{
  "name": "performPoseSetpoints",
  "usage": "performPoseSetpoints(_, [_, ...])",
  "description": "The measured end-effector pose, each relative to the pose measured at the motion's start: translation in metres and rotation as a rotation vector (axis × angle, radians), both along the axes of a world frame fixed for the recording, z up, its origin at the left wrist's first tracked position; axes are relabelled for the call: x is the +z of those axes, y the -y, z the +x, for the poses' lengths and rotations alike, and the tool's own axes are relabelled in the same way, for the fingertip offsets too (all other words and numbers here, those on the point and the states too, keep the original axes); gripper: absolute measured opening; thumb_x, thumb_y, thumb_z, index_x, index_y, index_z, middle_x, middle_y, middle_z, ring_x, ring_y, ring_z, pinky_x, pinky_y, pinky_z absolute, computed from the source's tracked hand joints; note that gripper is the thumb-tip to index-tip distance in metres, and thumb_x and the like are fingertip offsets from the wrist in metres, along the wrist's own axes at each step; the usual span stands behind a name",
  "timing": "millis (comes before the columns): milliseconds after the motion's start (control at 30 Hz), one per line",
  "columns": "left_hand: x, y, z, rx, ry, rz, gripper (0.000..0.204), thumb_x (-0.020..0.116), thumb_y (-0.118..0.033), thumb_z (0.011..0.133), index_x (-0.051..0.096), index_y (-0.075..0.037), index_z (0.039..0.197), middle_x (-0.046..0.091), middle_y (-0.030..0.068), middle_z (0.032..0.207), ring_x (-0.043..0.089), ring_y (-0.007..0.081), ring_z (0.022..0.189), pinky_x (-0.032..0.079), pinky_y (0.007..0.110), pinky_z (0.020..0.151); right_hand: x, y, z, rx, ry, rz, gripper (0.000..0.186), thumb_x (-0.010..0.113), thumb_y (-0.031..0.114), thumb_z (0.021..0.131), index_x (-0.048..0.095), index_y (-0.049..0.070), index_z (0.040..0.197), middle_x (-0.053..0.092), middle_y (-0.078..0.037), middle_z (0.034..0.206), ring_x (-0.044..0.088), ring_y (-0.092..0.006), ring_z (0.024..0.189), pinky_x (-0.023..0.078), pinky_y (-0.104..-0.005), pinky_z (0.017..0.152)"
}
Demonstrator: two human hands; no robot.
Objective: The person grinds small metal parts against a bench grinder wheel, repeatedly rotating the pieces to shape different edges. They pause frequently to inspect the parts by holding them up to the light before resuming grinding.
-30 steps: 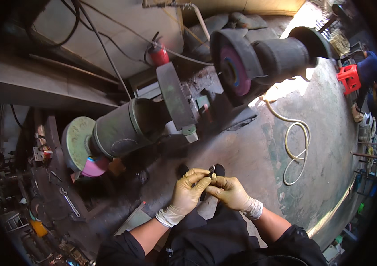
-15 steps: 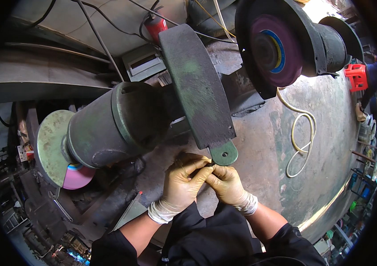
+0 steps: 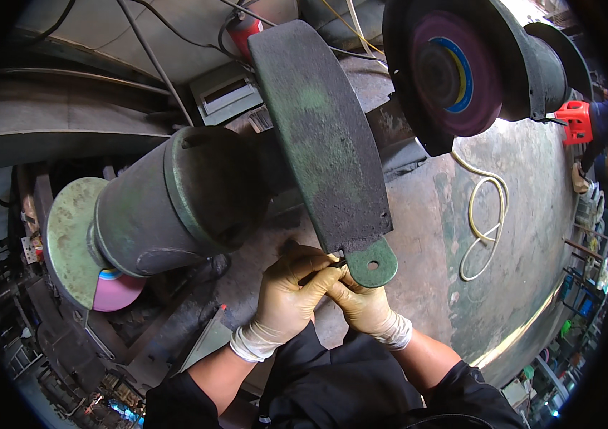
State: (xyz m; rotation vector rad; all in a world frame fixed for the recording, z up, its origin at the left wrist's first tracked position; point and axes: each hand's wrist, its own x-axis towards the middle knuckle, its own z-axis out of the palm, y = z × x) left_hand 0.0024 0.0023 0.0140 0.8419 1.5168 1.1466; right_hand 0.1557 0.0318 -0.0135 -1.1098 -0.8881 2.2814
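Note:
My left hand [image 3: 288,299] and my right hand [image 3: 361,307], both in stained rubber gloves, meet just below a dark, green-tinged guard [image 3: 315,136] on a grinding machine. Their fingers pinch a small dark piece [image 3: 335,266], mostly hidden by the fingers and beside the guard's green tab [image 3: 372,268] with a hole. Left of them is the cylindrical motor housing [image 3: 139,214], with a pink wheel [image 3: 118,293] under a green cover [image 3: 68,243]. At upper right, a purple wheel [image 3: 472,107] with a blue ring sits inside a black hood [image 3: 511,64].
A pale hose [image 3: 483,250] lies looped on the concrete floor at right. A red plastic stool [image 3: 576,118] stands at far right beside a person in dark blue [image 3: 601,132]. A red extinguisher [image 3: 245,28] is against the wall behind; a cluttered metal bench [image 3: 32,329] is at left.
My hands have risen slightly to the guard's green tab, still pinching the piece. The view has shifted closer over the machine, so the guard now looms larger and higher.

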Motion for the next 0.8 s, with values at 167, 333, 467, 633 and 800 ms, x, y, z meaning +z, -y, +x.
performPoseSetpoints(167, [-0.005,0.004,0.004,0.092,0.275,-0.073,0.016,0.073,0.002,0.088,0.072,0.001,0.104,0.065,0.0077,0.104,0.066,0.0151,0.092,0.055,0.027,0.082,0.000,0.000,0.002,0.021,0.011,-0.025,0.027,0.064,0.012,0.099,0.067,-0.003,0.122,0.071,-0.004,0.110,0.060,-0.0072,0.099,0.050,-0.0239,0.090])
performPoseSetpoints(333, [-0.012,0.008,0.004,0.113,0.373,-0.119,0.017,0.073,0.001,0.088,0.073,0.000,0.105,0.066,0.0080,0.106,0.066,0.0149,0.094,0.054,0.027,0.083,0.002,0.000,0.002,0.006,0.009,-0.033,0.027,0.064,0.011,0.099,0.067,-0.003,0.121,0.070,-0.004,0.112,0.061,-0.0082,0.101,0.049,-0.0247,0.092])
performPoseSetpoints(467, [-0.013,0.007,0.000,0.064,0.324,-0.202,0.015,0.075,-0.003,0.088,0.073,-0.001,0.103,0.066,0.0074,0.105,0.065,0.0139,0.094,0.053,0.026,0.083,0.000,0.002,0.001,0.001,0.026,-0.051,0.026,0.064,0.011,0.099,0.067,-0.003,0.121,0.070,-0.004,0.112,0.060,-0.0086,0.103,0.048,-0.0250,0.093])
performPoseSetpoints(633, [-0.014,0.007,0.001,0.107,0.388,-0.289,0.013,0.077,-0.006,0.087,0.074,-0.001,0.099,0.067,0.0067,0.103,0.063,0.0132,0.097,0.051,0.026,0.085,-0.008,0.007,0.003,0.017,0.022,-0.054,0.026,0.064,0.011,0.099,0.067,-0.003,0.121,0.070,-0.004,0.112,0.060,-0.0087,0.102,0.048,-0.0249,0.092])
performPoseSetpoints(800, [-0.010,0.001,0.000,0.086,0.367,-0.301,0.011,0.075,-0.007,0.088,0.075,0.000,0.097,0.069,0.0054,0.098,0.063,0.0132,0.096,0.050,0.026,0.084,-0.005,0.008,0.003,-0.015,0.026,-0.075,0.026,0.064,0.010,0.099,0.067,-0.003,0.121,0.070,-0.004,0.112,0.060,-0.0085,0.102,0.048,-0.0246,0.092])
